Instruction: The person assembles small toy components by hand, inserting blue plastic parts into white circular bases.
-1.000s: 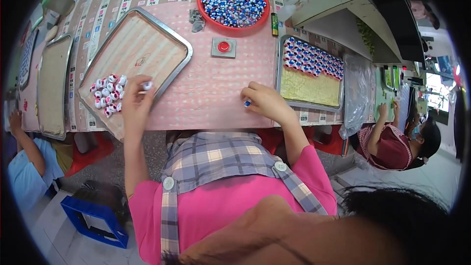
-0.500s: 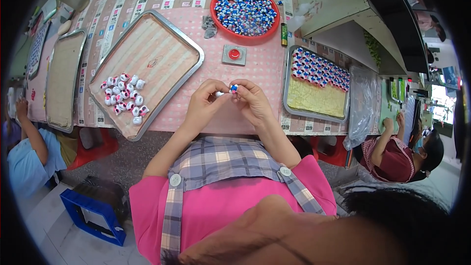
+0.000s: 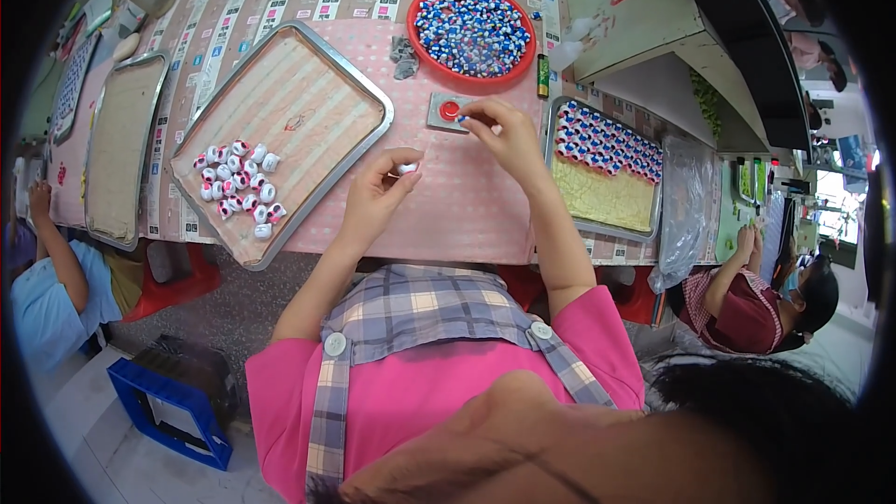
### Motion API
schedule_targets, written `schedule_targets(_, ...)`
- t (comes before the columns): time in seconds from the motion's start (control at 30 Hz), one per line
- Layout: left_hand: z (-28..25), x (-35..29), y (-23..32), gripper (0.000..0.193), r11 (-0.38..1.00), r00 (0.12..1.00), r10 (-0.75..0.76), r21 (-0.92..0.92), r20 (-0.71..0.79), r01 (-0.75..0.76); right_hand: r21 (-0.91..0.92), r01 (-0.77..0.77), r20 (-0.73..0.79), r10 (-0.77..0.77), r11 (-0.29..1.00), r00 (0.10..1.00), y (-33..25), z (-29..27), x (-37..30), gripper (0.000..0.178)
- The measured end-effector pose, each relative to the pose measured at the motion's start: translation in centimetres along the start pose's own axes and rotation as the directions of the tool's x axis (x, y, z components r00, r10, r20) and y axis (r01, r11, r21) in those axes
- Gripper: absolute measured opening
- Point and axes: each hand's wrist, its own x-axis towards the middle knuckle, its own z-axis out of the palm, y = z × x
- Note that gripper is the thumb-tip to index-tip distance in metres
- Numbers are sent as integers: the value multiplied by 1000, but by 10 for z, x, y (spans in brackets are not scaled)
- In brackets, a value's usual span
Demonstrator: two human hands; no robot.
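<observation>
My left hand [image 3: 378,194] is above the pink cloth, pinching a small white rounded piece [image 3: 408,169] between thumb and fingertips. Farther out, my right hand [image 3: 504,140] holds a tiny blue-and-white piece [image 3: 462,119] in its fingertips. That piece is at the right edge of a small round red dish [image 3: 450,109] set on a grey square plate [image 3: 437,121]; whether they touch I cannot tell. To the left, a metal-rimmed tray [image 3: 336,70] carries a cluster of white pieces with pink marks [image 3: 240,177]. Beyond the dish, a red basin [image 3: 416,58] is filled with small blue-and-white pieces [image 3: 471,33].
A right-hand tray [image 3: 597,194] has rows of blue, white and pink pieces [image 3: 611,138] on yellow lining. Beside it lies clear plastic wrap [image 3: 686,196]. A green tube [image 3: 543,75] and crumpled grey scraps [image 3: 403,58] flank the basin. Co-workers sit at both sides.
My hands were together with the blue-and-white piece between them. The right hand has carried that piece away and forward to the red dish. My left hand stays back with the white piece.
</observation>
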Motion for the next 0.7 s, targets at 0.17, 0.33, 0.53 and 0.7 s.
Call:
schedule_targets(0.17,-3,2,4,24,920,995,-98,-383,-19,83,-488,240,97,-221,839,970,14,6,25,9)
schedule_targets(0.33,-6,4,-3,31,922,998,-62,-383,-27,47,-526,274,171,-216,805,961,12,11,26,8)
schedule_targets(0.53,3,7,8,30,921,995,-34,-389,-94,-5,-490,269,120,-242,829,963,13,4,23,9)
schedule_targets(0.7,3,7,1,30,950,996,59,-301,-70,-77,366,-106,260,8,924,966,-12,1,2,16)
